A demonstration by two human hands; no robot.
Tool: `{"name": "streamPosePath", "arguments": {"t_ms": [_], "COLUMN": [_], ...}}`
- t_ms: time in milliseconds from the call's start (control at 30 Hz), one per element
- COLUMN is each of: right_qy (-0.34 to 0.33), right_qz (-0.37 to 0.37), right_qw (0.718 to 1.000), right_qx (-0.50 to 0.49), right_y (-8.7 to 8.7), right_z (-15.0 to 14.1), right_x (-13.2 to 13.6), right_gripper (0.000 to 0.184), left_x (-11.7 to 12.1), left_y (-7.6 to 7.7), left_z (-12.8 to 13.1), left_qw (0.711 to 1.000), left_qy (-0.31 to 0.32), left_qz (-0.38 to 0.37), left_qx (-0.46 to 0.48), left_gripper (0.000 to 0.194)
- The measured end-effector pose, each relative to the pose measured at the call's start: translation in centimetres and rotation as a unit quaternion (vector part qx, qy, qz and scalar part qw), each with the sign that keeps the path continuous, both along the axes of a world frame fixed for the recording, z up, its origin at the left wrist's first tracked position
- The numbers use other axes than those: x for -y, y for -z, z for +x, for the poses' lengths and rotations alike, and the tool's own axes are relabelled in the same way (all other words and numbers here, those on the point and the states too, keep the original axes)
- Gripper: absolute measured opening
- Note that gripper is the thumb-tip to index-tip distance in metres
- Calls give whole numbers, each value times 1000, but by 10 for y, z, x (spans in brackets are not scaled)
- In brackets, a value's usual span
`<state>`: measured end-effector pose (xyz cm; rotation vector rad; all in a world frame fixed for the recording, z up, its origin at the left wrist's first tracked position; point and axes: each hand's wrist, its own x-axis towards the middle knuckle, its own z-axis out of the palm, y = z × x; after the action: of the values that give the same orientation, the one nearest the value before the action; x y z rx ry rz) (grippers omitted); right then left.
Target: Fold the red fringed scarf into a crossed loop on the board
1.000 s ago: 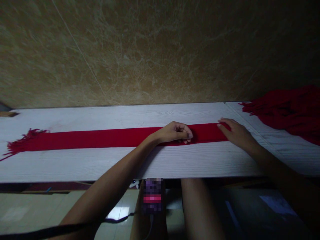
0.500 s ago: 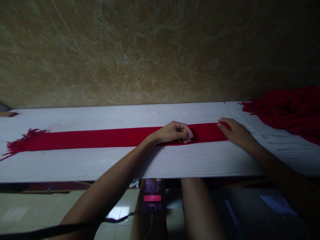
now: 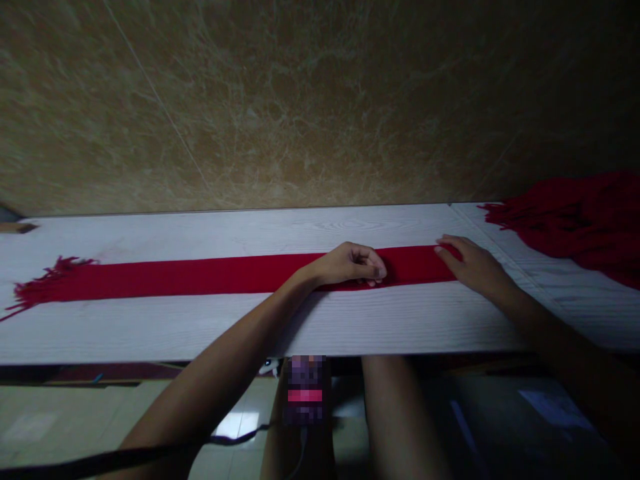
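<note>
A red scarf (image 3: pixel 190 277) lies folded in a long, narrow strip, its fringe spread at the far left. My left hand (image 3: pixel 353 263) rests on the strip right of its middle, fingers curled in a loose fist with the thumb against them. I see no cloth inside that fist. At the strip's right end, my right hand (image 3: pixel 473 263) lies over the cloth with its fingers stretched and its thumb apart. The palm hides the very end of the scarf.
Red fringed cloth (image 3: pixel 580 223) is heaped at the right end of the white wood-grain table (image 3: pixel 200 330). A brown marbled wall (image 3: pixel 300 120) rises behind. A small wooden piece (image 3: pixel 17 228) sits at the left edge. Below hang a black strap (image 3: pixel 125 457) and a pixelated device (image 3: pixel 305 393).
</note>
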<state>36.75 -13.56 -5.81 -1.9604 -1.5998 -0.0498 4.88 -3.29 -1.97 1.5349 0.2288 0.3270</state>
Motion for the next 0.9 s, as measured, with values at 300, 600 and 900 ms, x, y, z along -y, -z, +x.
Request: {"name": "streamPosePath", "arguments": {"t_ms": [300,600,900], "right_qy": [-6,0,-5], "right_qz": [21,1,5], "right_qw": [1000,1000,1000], "right_qx": [18,8,-1], "right_y": [8,-1,0], "right_z": [6,-2,-1], "right_x": [-2,1,0], "right_gripper": [38,37,37], "left_x": [0,0,-2], "left_y": [0,1,4], "left_z": [1,2,2], "left_qw": [999,1000,1000], "left_qy": [-16,-13,-8], "left_qz": [-19,-24,-27], "left_qx": [-20,-10,-2], "left_gripper": [29,33,41]}}
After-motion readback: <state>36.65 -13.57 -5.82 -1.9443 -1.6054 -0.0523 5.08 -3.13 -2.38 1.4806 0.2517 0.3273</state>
